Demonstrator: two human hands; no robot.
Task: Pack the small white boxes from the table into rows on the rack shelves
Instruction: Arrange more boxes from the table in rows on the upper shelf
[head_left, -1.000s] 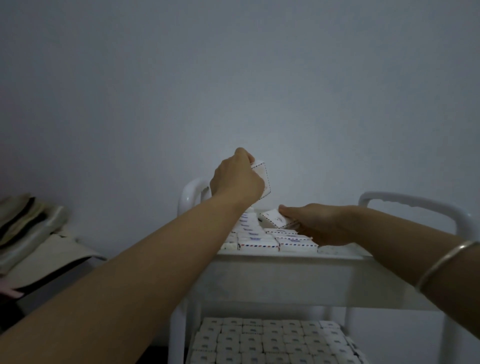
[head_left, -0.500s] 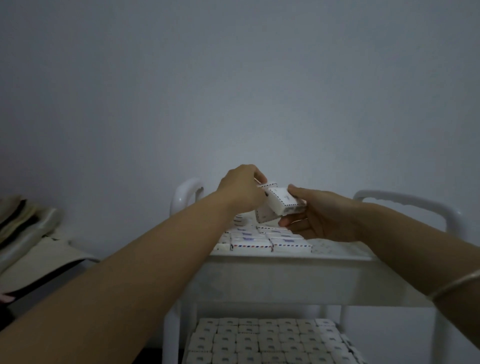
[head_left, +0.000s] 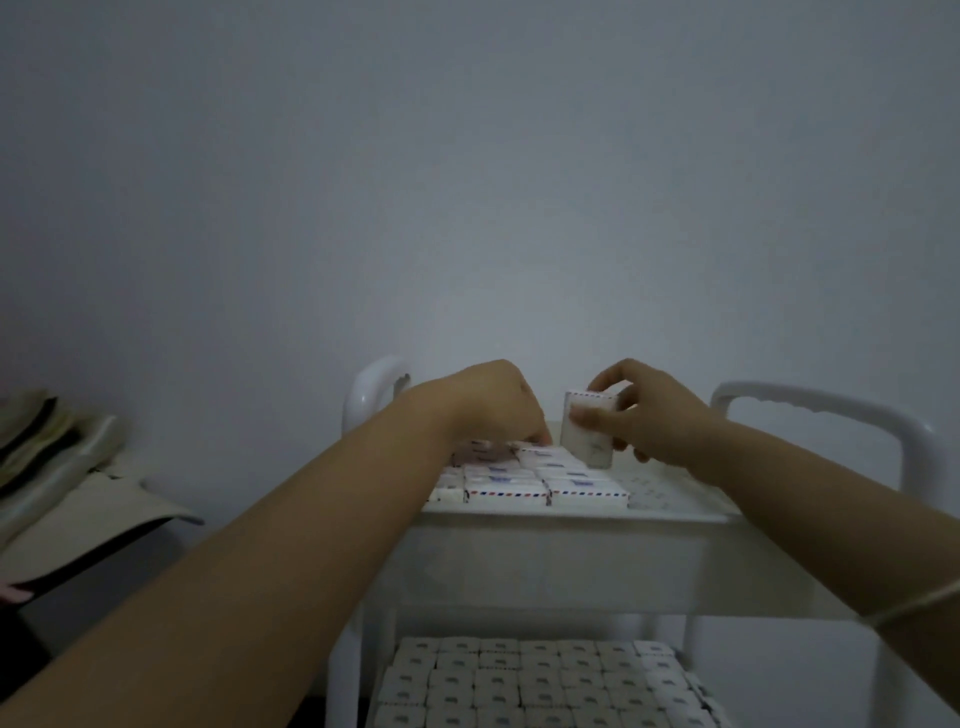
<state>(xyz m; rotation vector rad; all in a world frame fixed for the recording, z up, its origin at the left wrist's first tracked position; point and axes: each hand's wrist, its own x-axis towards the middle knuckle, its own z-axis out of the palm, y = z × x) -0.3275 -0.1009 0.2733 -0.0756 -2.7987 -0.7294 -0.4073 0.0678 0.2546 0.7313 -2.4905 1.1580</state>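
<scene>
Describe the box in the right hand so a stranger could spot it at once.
On the white rack, find the top shelf, where boxes lie flat in rows. Just above them, the right hand pinches one box; it alone stands upright.

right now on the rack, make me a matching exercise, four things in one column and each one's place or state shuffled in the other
1 left hand
2 right hand
3 top shelf
4 lower-shelf boxes

A packed in tight rows
B holds a small white box upright
C fingers down on the laid boxes
D boxes on left, right part bare

Pairs: 1-C, 2-B, 3-D, 4-A
</scene>
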